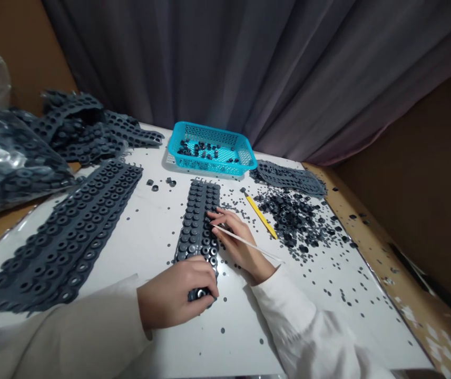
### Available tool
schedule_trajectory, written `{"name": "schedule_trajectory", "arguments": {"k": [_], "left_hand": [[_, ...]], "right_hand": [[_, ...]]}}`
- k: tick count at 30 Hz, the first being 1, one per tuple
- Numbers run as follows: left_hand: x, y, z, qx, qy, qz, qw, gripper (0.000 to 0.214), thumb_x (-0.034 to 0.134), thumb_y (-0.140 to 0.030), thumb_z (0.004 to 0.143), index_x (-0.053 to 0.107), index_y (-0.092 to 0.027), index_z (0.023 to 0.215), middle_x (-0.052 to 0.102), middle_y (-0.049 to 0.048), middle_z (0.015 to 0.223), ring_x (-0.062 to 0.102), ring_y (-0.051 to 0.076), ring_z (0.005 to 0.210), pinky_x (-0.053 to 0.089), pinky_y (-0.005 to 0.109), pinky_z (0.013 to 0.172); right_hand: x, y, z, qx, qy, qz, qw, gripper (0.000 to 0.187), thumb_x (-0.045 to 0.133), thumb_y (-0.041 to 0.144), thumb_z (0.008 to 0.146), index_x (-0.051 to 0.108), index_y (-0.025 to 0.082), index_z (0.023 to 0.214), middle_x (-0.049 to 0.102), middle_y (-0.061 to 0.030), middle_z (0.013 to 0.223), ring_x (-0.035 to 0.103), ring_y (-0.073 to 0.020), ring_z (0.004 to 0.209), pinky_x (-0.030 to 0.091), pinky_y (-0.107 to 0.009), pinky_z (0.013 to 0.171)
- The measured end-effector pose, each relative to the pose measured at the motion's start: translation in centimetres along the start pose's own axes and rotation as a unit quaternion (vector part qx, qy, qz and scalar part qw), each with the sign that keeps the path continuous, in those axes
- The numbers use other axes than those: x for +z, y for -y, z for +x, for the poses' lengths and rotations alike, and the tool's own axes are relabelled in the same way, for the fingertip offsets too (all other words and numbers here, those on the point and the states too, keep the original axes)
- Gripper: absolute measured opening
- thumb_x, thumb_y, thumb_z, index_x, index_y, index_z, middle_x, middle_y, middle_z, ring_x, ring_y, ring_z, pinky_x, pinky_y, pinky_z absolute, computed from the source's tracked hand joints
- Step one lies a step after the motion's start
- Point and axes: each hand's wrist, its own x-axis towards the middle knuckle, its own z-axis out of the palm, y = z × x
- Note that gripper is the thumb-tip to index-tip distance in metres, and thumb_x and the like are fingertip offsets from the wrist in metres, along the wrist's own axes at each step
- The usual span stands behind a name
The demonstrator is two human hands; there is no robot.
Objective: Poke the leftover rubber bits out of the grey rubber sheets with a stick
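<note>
Person seated at white bench (138, 237), both sleeves white. Left hand (178, 297) curled down over the near end of a narrow rubber strip (198, 218), fingers closed on it, pinning it flat. The strip lies lengthwise at bench centre, studded with rows of dark rings. Right hand (238, 239) rests against the strip's right edge, fingers pinched round a thin white stick (249, 243), its tip on the rings near mid-strip. Yellow tool (261, 216) lies just right of that hand. Beyond it, a loose pile of punched rings (292, 216), with scattered bits all round. Blue basket (212, 150) at the far end of the strip, a few rings inside. Wide rubber sheet (67, 231) lies to the left.
</note>
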Motion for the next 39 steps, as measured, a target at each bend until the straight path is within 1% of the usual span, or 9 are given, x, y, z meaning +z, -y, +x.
{"name": "schedule_trajectory", "arguments": {"k": [5,10,20,27,29,31,35,37,39], "left_hand": [[0.0,0.0,0.1,0.005,-0.002,0.002,1.0,0.013,0.054,-0.009,0.081,0.064,-0.017,0.084,0.065,0.0043,0.086,0.056,0.018,0.084,0.043,0.029,0.078],[0.0,0.1,0.1,0.008,-0.005,0.004,1.0,0.013,0.055,-0.009,0.081,0.063,-0.017,0.085,0.065,0.0043,0.086,0.055,0.018,0.085,0.043,0.028,0.077],[0.0,0.1,0.1,0.003,-0.003,-0.004,1.0,0.014,0.054,-0.008,0.081,0.064,-0.017,0.085,0.065,0.0045,0.086,0.055,0.018,0.085,0.043,0.028,0.077],[0.0,0.0,0.1,0.005,-0.005,0.003,1.0,0.014,0.054,-0.008,0.081,0.064,-0.017,0.085,0.065,0.0041,0.086,0.055,0.017,0.084,0.043,0.028,0.076],[0.0,0.0,0.1,0.003,-0.002,0.004,1.0,0.014,0.054,-0.009,0.081,0.064,-0.017,0.085,0.065,0.0043,0.086,0.055,0.018,0.084,0.044,0.028,0.076],[0.0,0.0,0.0,0.001,0.0,0.003,1.0,0.014,0.053,-0.01,0.082,0.064,-0.018,0.086,0.064,0.0047,0.087,0.055,0.018,0.085,0.044,0.029,0.077],[0.1,0.1,0.0,0.0,-0.002,-0.001,1.0,0.013,0.054,-0.009,0.082,0.064,-0.017,0.085,0.064,0.005,0.087,0.056,0.018,0.085,0.044,0.029,0.078],[0.1,0.0,0.0,-0.003,-0.001,-0.002,1.0,0.014,0.054,-0.009,0.081,0.064,-0.018,0.086,0.065,0.0046,0.087,0.056,0.018,0.085,0.044,0.029,0.078],[0.0,0.0,-0.1,-0.009,0.004,-0.002,1.0,0.014,0.054,-0.009,0.082,0.064,-0.018,0.087,0.064,0.0045,0.088,0.056,0.018,0.086,0.044,0.029,0.078]], "right_hand": [[0.0,-0.1,0.0,-0.018,-0.008,-0.036,0.999,0.012,0.049,0.031,0.093,0.058,0.024,0.094,0.069,-0.0089,0.112,0.054,-0.0232,0.121,0.044,-0.045,0.097],[0.1,-0.5,0.1,-0.036,0.013,-0.104,0.994,0.01,0.05,0.028,0.092,0.06,0.023,0.093,0.069,-0.0069,0.113,0.056,-0.0235,0.117,0.041,-0.047,0.098],[-0.1,-0.7,0.0,-0.039,0.008,-0.09,0.995,0.009,0.053,0.028,0.091,0.061,0.024,0.093,0.07,-0.0049,0.113,0.054,-0.0232,0.117,0.043,-0.045,0.096],[0.1,-1.2,0.3,-0.055,0.007,-0.166,0.985,0.013,0.05,0.026,0.092,0.062,0.026,0.097,0.069,-0.0043,0.114,0.056,-0.0251,0.11,0.041,-0.046,0.094],[0.0,-1.4,0.6,-0.042,-0.009,-0.184,0.982,0.014,0.05,0.026,0.092,0.063,0.026,0.098,0.068,-0.005,0.114,0.056,-0.0256,0.106,0.041,-0.045,0.093],[-0.4,-1.5,0.9,-0.014,-0.053,-0.193,0.98,0.014,0.05,0.026,0.091,0.063,0.025,0.098,0.068,-0.0063,0.112,0.057,-0.0254,0.102,0.042,-0.044,0.091],[-1.4,-1.6,1.1,0.018,-0.135,-0.133,0.982,0.013,0.049,0.027,0.092,0.061,0.023,0.096,0.065,-0.0094,0.116,0.055,-0.0251,0.11,0.042,-0.045,0.096],[-1.7,-1.4,0.9,0.012,-0.113,-0.069,0.991,0.012,0.05,0.029,0.092,0.059,0.023,0.096,0.063,-0.0092,0.121,0.054,-0.0238,0.115,0.042,-0.044,0.099],[-1.8,-1.2,0.7,0.013,-0.062,-0.019,0.998,0.012,0.051,0.032,0.092,0.059,0.023,0.095,0.063,-0.0085,0.119,0.055,-0.0227,0.115,0.043,-0.043,0.098]]}}
